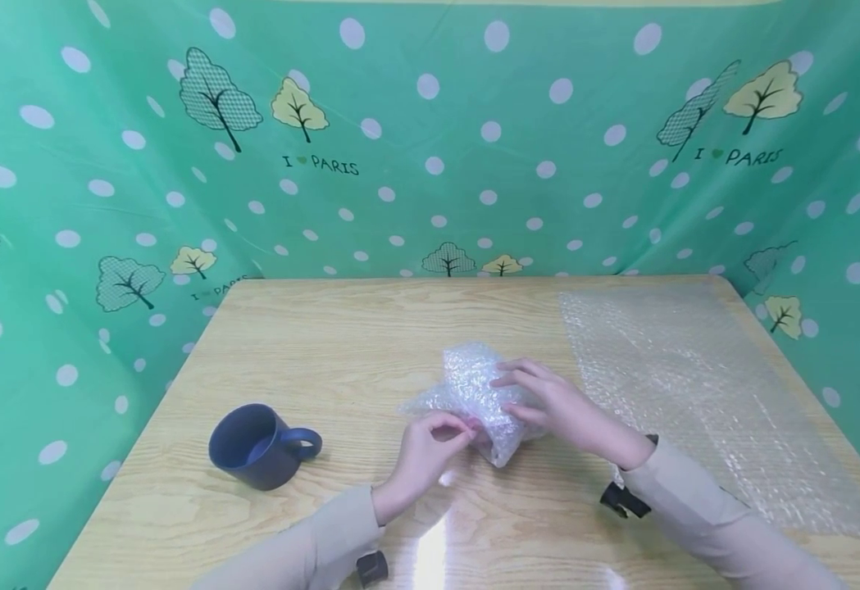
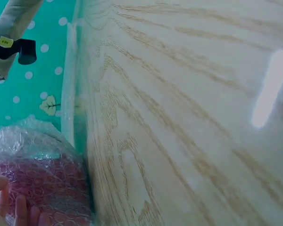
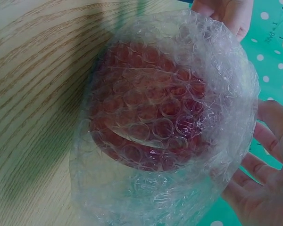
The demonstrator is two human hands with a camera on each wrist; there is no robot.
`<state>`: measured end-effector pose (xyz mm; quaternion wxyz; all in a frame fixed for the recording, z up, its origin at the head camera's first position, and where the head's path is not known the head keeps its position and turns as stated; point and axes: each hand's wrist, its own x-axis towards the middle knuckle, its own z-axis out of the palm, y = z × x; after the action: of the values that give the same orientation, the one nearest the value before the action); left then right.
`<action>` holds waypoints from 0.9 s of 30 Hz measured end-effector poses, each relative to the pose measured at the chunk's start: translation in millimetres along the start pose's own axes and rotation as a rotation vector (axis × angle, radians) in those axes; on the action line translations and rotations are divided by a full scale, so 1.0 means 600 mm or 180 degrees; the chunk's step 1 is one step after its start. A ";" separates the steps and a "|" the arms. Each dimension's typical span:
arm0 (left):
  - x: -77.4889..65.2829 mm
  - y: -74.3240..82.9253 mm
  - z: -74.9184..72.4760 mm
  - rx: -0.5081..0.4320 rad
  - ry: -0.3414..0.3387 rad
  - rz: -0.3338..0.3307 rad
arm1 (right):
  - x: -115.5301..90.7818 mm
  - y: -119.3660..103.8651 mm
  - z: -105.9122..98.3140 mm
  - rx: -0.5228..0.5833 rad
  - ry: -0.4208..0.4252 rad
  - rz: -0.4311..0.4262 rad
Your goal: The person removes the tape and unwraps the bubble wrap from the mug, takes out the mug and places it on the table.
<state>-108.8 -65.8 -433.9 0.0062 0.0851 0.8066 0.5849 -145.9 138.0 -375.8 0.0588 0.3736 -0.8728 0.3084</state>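
Observation:
Near the middle of the table, a bubble-wrapped bundle holds a rounded reddish object. Its exact kind is blurred by the bubble wrap. With thumb and forefinger, my left hand pinches the wrap at the bundle's near left side. Spread over the bundle's right side, my right hand touches the wrap with extended fingers. In the right wrist view the right hand lies along one side of the bundle. A few fingers show against the reddish wrapped side in the left wrist view.
A dark blue mug stands at the left, its handle pointing right. A large flat sheet of bubble wrap covers the table's right side. Behind the wooden table hangs a green dotted curtain.

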 end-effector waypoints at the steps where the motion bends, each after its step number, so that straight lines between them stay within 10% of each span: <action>1: 0.000 0.000 0.000 0.0009 0.0011 -0.0009 | 0.000 0.000 0.000 -0.0003 0.0001 -0.0006; 14: -0.002 0.010 -0.004 -0.0064 -0.0029 -0.0213 | 0.001 0.002 -0.001 0.0018 -0.0007 -0.0037; 22: -0.012 0.066 -0.010 -0.0046 -0.0016 -0.0162 | 0.000 0.001 -0.002 0.0025 -0.0029 0.0003; 27: -0.007 0.043 -0.005 -0.0063 -0.0011 -0.0235 | 0.000 0.000 -0.002 0.0024 -0.0048 0.0027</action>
<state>-101.4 -61.7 -408.7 0.0300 0.0562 0.8034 0.5921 -146.1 138.5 -375.0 0.0496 0.3724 -0.8737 0.3091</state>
